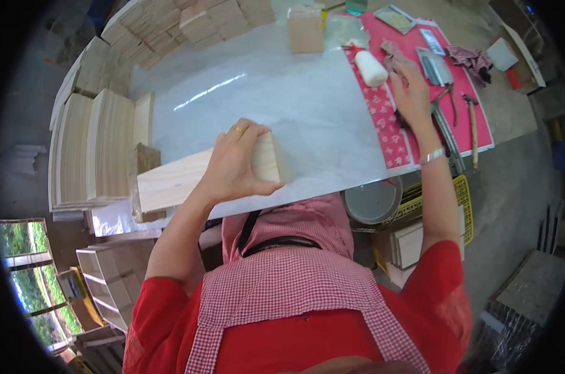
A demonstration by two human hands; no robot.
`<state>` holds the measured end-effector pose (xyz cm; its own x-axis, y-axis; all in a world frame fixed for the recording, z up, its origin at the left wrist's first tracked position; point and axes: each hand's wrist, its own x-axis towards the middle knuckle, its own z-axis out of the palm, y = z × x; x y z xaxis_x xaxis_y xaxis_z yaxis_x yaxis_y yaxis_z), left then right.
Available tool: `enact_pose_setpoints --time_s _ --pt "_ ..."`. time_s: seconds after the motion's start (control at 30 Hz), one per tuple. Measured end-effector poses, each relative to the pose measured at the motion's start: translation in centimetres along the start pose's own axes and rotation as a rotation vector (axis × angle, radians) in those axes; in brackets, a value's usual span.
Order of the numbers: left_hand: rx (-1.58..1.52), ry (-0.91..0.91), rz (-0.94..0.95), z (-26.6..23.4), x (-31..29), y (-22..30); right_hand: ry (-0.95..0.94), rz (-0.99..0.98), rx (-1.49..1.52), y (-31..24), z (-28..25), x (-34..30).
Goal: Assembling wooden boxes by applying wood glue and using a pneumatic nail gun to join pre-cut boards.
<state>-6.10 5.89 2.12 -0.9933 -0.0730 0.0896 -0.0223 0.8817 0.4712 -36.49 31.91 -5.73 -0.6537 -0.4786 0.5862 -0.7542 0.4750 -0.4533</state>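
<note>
A long pale wooden box (176, 181) lies near the front edge of the table, its right end facing the middle. My left hand (232, 156) is closed around that right end, thumb on the near side and fingers on the far side. Farther right, my right hand (412, 96) reaches over a pink sheet, fingers curled at a crumpled greyish-pink rag (397, 55); the exact grip is partly hidden. Just left of these fingers, a white bottle (371, 68) with a red nozzle lies tilted.
Wooden boards (95, 143) stand stacked at the left, with more wooden pieces (214, 22) at the back. A wooden block (305, 31) stands at the far edge. On the pink sheet (391, 140) lie a hammer (472, 124), pliers and a checked cloth (469, 61). Below is a yellow crate (462, 193).
</note>
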Motion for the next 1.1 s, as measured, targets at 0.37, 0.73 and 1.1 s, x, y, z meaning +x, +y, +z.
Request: enact_pose_setpoints --time_s 0.37,0.73,1.1 --pt "0.000 0.008 0.004 0.2 0.6 0.5 -0.494 0.058 -0.646 13.1 4.0 7.1" --pt "0.009 0.018 0.002 0.1 -0.3 0.0 -0.568 0.082 -0.603 12.4 2.7 6.0" --pt "0.066 0.043 0.066 1.1 0.3 -1.4 -0.176 0.083 0.175 1.1 0.2 1.1"
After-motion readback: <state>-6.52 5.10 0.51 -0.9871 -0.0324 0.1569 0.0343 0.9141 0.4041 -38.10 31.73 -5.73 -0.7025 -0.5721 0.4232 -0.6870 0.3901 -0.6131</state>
